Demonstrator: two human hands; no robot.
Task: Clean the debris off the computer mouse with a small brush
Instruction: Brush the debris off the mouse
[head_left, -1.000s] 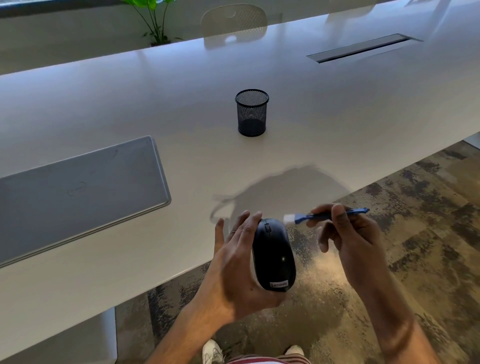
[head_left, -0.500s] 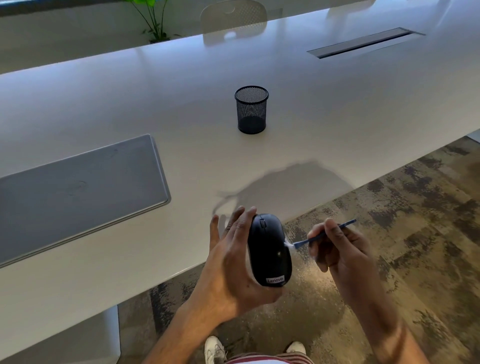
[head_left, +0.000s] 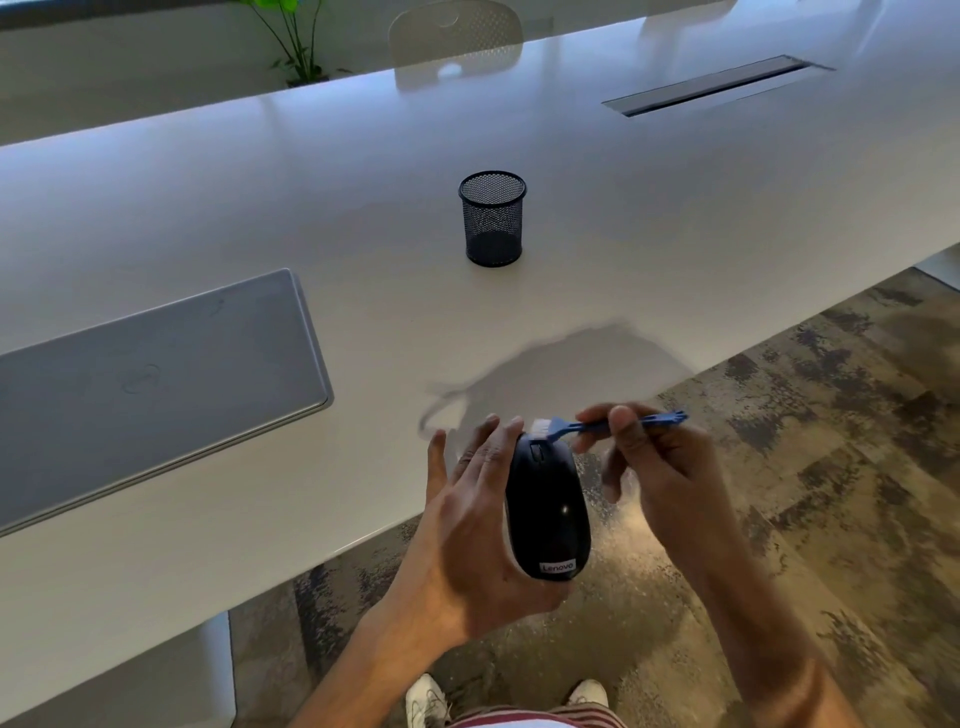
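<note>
A black computer mouse (head_left: 548, 509) with a Lenovo label is held in my left hand (head_left: 467, 530), just off the table's front edge, its buttons pointing away from me. My right hand (head_left: 660, 467) pinches a small blue brush (head_left: 597, 426) by the handle. The brush's white bristles rest on the front end of the mouse, by the scroll wheel. Both hands are above the carpeted floor beside the table.
A long white table (head_left: 363, 208) runs across the view. On it lie a closed grey laptop (head_left: 145, 384) at the left and a black mesh pen cup (head_left: 492, 218) in the middle. A cable slot (head_left: 711, 85) sits far right. A chair and a plant stand behind.
The brush went from above the mouse's front down to its right side, then back up to the front end by the scroll wheel. The mouse stayed in my left hand.
</note>
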